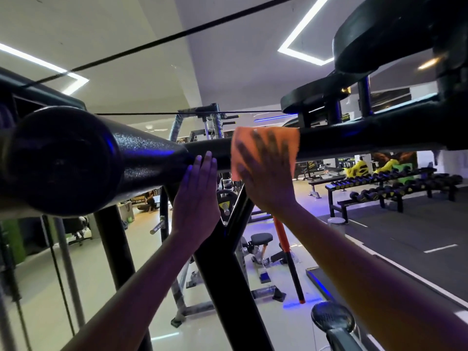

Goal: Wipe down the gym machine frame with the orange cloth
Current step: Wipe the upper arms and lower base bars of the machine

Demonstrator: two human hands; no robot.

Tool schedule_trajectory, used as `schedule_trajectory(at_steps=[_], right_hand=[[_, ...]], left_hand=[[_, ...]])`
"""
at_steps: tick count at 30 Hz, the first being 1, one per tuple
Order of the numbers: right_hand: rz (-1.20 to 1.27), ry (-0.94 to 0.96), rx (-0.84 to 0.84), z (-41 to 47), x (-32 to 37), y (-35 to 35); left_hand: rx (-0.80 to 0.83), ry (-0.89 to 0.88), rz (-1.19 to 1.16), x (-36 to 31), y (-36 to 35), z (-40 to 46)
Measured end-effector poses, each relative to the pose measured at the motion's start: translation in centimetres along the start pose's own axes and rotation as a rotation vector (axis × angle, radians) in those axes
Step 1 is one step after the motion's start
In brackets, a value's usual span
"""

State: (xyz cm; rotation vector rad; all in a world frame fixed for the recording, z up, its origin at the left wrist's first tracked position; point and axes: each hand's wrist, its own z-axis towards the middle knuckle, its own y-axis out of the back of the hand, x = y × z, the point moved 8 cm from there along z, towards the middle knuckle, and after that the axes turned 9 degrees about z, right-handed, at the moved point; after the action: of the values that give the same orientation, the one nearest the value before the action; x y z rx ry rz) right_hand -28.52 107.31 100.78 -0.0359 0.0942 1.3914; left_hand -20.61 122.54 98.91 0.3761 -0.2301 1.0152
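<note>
A thick black horizontal bar of the gym machine frame point(336, 141) runs across the view at head height. The orange cloth point(244, 144) lies flat against this bar near the middle. My right hand point(266, 176) presses the cloth onto the bar with its fingers spread and straight. To its left, my left hand point(197, 196) rests flat against the bar with straight fingers, beside a black foam roller pad point(83, 158). Black upright struts point(222, 269) drop from the bar between my forearms.
A black pulley housing point(379, 46) hangs at the upper right, and thin cables point(177, 36) cross overhead. A dumbbell rack point(387, 188) stands at the right. Benches and other machines point(260, 247) stand on the floor below. A black handle point(331, 320) juts up at the bottom right.
</note>
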Motion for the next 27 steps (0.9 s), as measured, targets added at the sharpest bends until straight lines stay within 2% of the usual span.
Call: schedule_trajectory(at_steps=[2, 6, 7, 10, 11, 15, 18, 20, 22, 25, 27], right_hand=[[0.004, 0.12, 0.043, -0.3, 0.2, 0.1], [-0.062, -0.253, -0.04, 0.5, -5.1, 2.1], [-0.063, -0.24, -0.023, 0.2, -4.4, 2.0], [0.002, 0.059, 0.113, -2.5, -0.3, 0.4], [0.025, 0.098, 0.161, -3.9, 0.1, 0.1], [0.14, -0.033, 0.369, -10.4, 0.8, -1.9], [0.202, 0.048, 0.483, -14.4, 4.2, -3.1], [0.224, 0.061, 0.46, -14.4, 4.9, -3.5], [0.237, 0.013, 0.398, -13.0, 4.8, -3.9], [0.3, -0.11, 0.345, -12.7, 5.7, -4.6], [0.334, -0.104, 0.373, -14.6, 7.6, -5.1]], left_hand=[[0.015, -0.003, -0.04, -0.2, 0.0, 0.0], [0.022, -0.004, -0.173, 0.1, 0.1, 0.5], [0.019, -0.008, -0.215, 0.2, 0.1, 0.7], [0.014, -0.017, -0.344, 0.3, -0.3, 0.8], [0.01, -0.02, -0.363, 0.4, -0.5, 0.4], [0.007, -0.052, -0.36, 1.1, -2.5, -3.2], [0.039, -0.069, -0.353, 1.8, -4.2, -6.5], [0.026, -0.016, -0.356, 2.8, -4.9, -7.9], [0.015, 0.12, -0.395, 4.5, -5.7, -8.5], [0.018, 0.261, -0.555, 6.1, -6.7, -9.1], [0.043, 0.29, -0.633, 6.4, -7.1, -9.4]])
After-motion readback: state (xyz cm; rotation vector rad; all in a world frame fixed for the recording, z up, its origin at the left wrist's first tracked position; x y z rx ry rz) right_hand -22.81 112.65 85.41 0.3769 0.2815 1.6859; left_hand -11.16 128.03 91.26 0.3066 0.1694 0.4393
